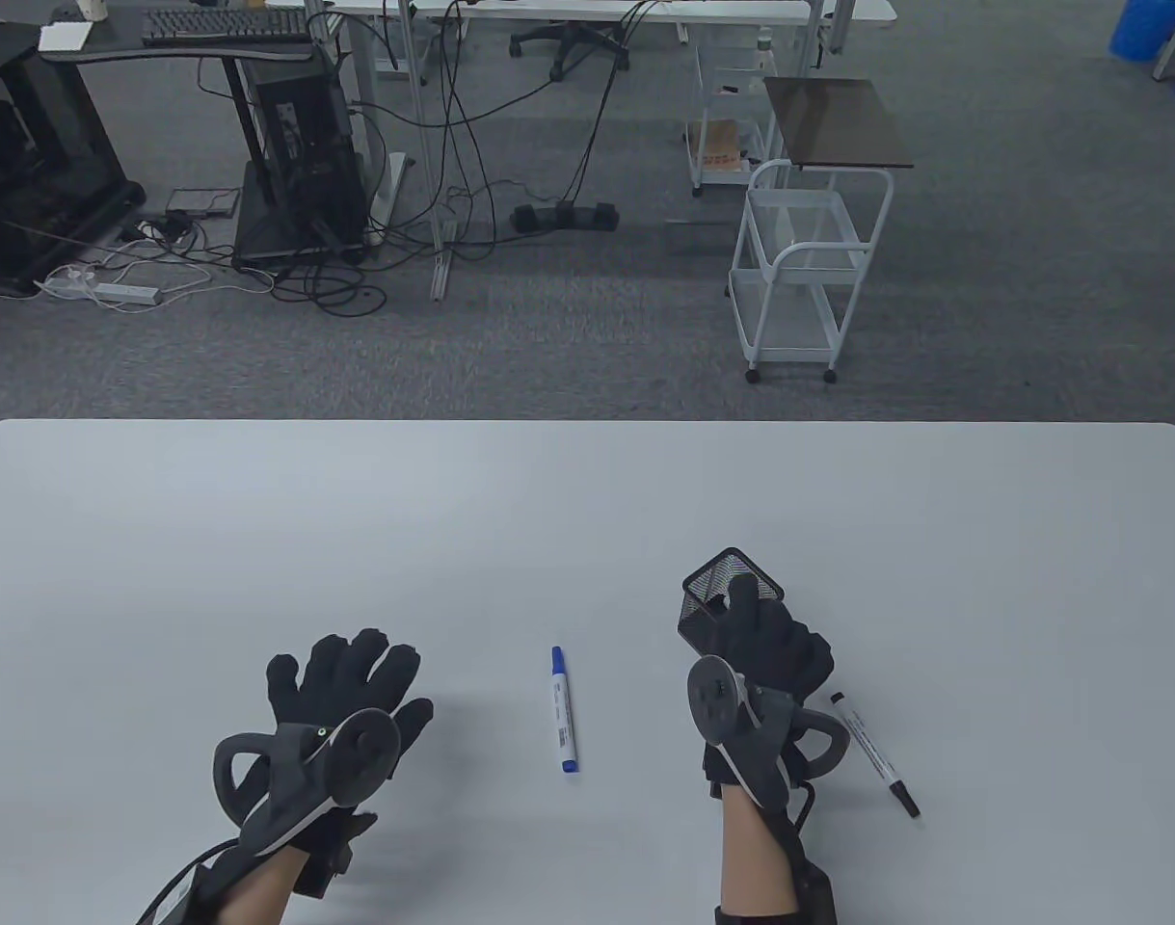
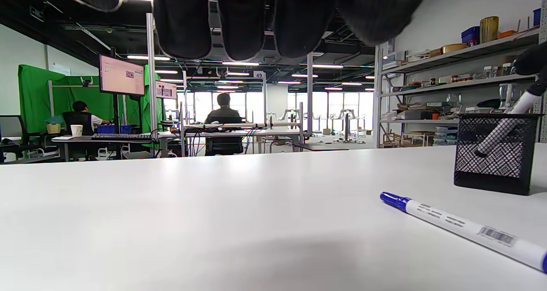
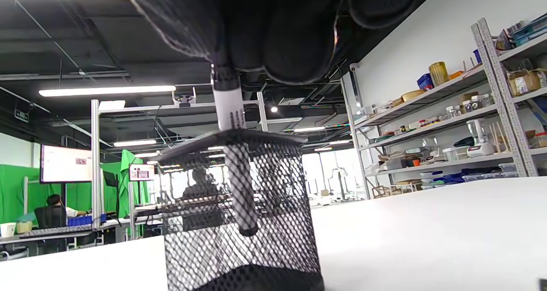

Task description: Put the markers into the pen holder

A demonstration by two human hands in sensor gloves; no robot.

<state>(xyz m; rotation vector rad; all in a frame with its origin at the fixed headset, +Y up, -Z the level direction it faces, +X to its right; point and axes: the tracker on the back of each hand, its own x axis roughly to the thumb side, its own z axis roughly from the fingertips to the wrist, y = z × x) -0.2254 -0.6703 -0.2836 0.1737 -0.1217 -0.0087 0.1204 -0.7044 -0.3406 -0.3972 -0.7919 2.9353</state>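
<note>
- Table view: left hand [image 1: 341, 699] flat on table [image 1: 259, 540], fingers spread, holding nothing; right hand [image 1: 765, 641] over pen holder [image 1: 712, 588].
- Left wrist view: blue marker [image 2: 463, 229] lying loose.
- Right wrist view: fingers [image 3: 295, 39] pinch a marker [image 3: 233, 154], tip inside the holder, above its floor.

A black mesh pen holder [image 1: 732, 593], a white marker with blue cap [image 1: 564, 710] and a white marker with black cap [image 1: 874, 754] sit on the pale grey counter [image 1: 259, 540].

Gloved right hand [image 3: 273, 26] holding white marker [image 3: 233, 154], tip lowered inside black mesh pen holder [image 3: 239, 222], white table [image 3: 427, 235]
</note>
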